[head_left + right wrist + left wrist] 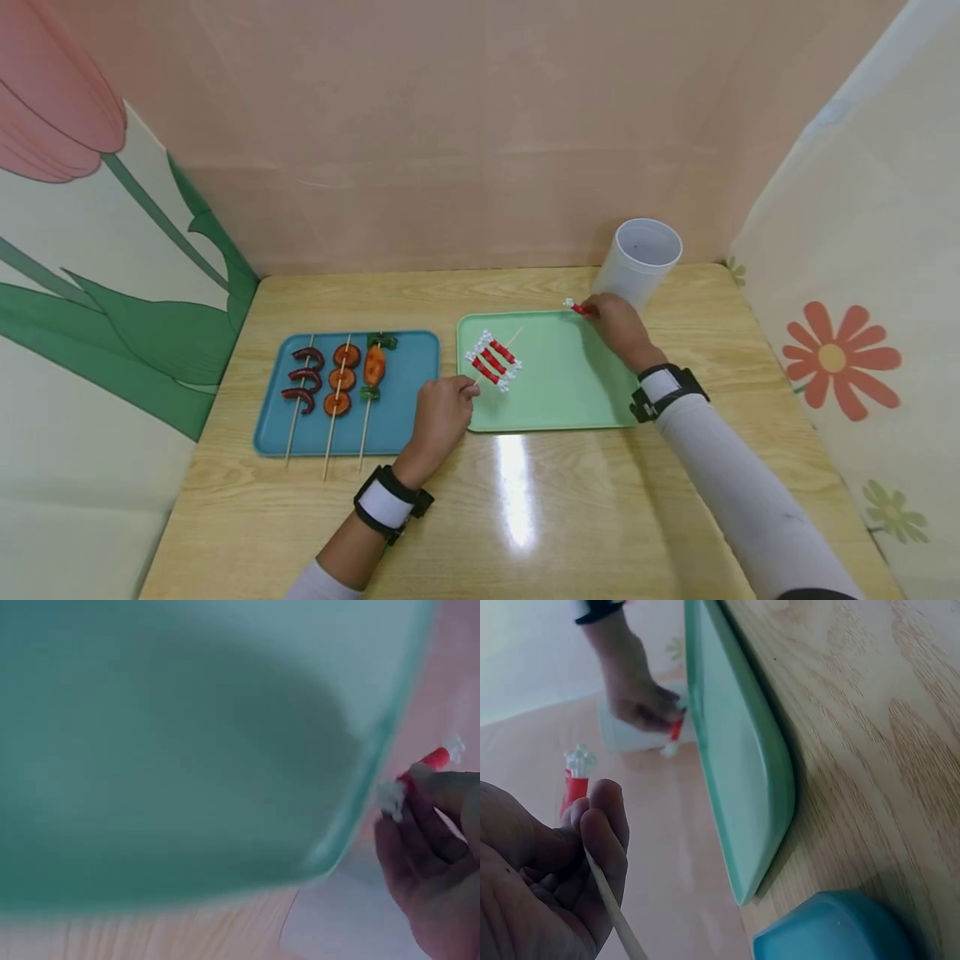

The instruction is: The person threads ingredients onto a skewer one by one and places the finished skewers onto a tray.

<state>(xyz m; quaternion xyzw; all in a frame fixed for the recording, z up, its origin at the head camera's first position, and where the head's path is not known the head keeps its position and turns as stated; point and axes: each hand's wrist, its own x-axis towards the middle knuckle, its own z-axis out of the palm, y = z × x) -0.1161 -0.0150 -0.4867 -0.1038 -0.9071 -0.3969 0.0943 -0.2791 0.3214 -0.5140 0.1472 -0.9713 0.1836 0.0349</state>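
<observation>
My left hand (pixel 441 417) pinches the lower end of a thin wooden skewer (pixel 514 337) over the left part of the green tray (pixel 570 392). Threaded crosswise on that skewer are red pieces with white frilly ends (pixel 492 360). In the left wrist view the stick (pixel 615 911) runs out between thumb and fingers. Near the tray's far right edge, my right hand (pixel 621 329) holds one more red piece with white ends (pixel 576 307). The right wrist view shows this loose piece (pixel 436 758) between thumb and fingertips, beside the tray rim.
A blue tray (pixel 412 400) on the left bears three skewers: dark curved sausages (pixel 303 379), round brown slices (pixel 342 379) and an orange-brown piece with green ones (pixel 374 367). A white cup (pixel 637 258) stands behind the right hand. Printed cloth walls border the wooden table (pixel 585 517).
</observation>
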